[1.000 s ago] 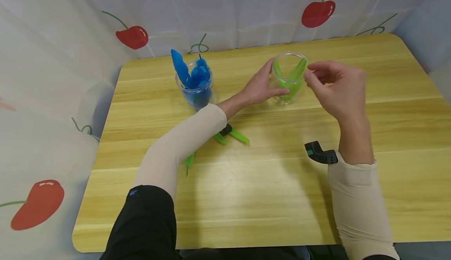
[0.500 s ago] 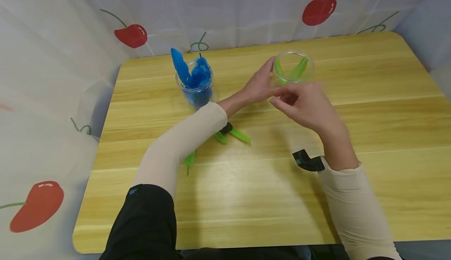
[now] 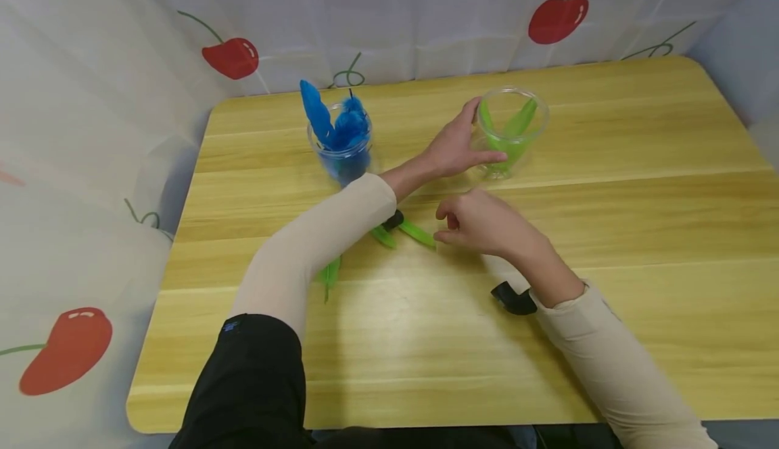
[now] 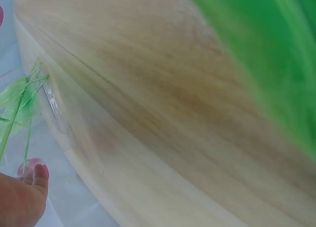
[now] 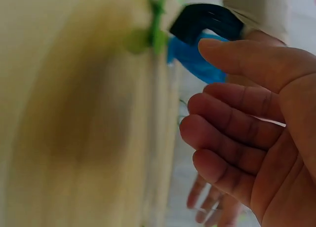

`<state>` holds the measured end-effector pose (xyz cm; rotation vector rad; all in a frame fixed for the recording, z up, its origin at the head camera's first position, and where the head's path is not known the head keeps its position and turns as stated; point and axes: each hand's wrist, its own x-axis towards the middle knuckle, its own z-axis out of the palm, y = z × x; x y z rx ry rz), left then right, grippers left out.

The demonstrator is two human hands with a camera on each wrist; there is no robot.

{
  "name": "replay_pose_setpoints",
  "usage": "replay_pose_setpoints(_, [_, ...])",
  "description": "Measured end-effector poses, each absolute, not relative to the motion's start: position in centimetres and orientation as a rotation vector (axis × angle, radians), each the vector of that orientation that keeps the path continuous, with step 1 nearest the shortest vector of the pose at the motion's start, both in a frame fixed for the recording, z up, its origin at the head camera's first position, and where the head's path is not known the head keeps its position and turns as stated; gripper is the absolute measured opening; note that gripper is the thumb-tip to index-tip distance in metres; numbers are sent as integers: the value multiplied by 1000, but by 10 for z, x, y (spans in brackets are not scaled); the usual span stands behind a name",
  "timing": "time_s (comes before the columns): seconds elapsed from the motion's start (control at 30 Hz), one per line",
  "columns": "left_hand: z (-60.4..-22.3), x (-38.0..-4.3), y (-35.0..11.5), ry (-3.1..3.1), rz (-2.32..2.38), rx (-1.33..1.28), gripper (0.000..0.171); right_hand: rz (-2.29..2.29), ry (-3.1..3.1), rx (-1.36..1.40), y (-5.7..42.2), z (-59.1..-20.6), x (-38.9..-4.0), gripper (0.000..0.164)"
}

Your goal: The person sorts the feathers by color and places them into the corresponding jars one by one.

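Note:
My left hand grips a clear plastic cup at the back, thumb across its near side. Green feathers stand inside that cup, leaning against its wall. My right hand hovers over the table, fingers loosely bent, thumb apart and nothing held, as the right wrist view confirms. Just left of its fingertips lies a green feather. More green feathers lie partly hidden under my left forearm. Large and close in the left wrist view is a green feather.
A second clear cup, packed with blue feathers, stands left of my left hand, close behind that forearm. The wooden table meets a cherry-print curtain at its far edge. A black wrist mount juts from my right sleeve.
My right hand has moved from beside the cup's rim down and left to the green feather on the table. My left hand keeps its hold on the cup.

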<state>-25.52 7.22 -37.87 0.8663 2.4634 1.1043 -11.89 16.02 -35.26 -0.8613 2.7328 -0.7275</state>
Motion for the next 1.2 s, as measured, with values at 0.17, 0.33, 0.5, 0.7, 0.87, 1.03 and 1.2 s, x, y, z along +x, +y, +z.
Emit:
replay_pose_setpoints(0.17, [-378, -256, 72, 2465, 1101, 870, 109, -597, 2734, -910, 152, -363, -116, 24])
replay_pose_setpoints(0.33, [-378, -258, 72, 2465, 1108, 906, 108, -512, 2738, -952, 144, -370, -115, 29])
replay_pose_setpoints(0.5, [-378, -259, 73, 2449, 1117, 927, 104, -523, 2764, -961, 139, -376, -114, 22])
replay_pose_setpoints(0.7, [-378, -259, 73, 2438, 1124, 927, 103, -585, 2777, -991, 137, -379, -115, 18])
replay_pose_setpoints(0.87, [-377, -259, 72, 2432, 1121, 945, 103, -646, 2798, -1007, 142, -372, -114, 20])
replay_pose_setpoints(1.03, [-377, -259, 69, 2433, 1120, 921, 103, -772, 2777, -993, 152, -362, -113, 21])
replay_pose_setpoints(1.2, [-378, -259, 70, 2427, 1126, 944, 101, -949, 2773, -1002, 174, -351, -111, 18])
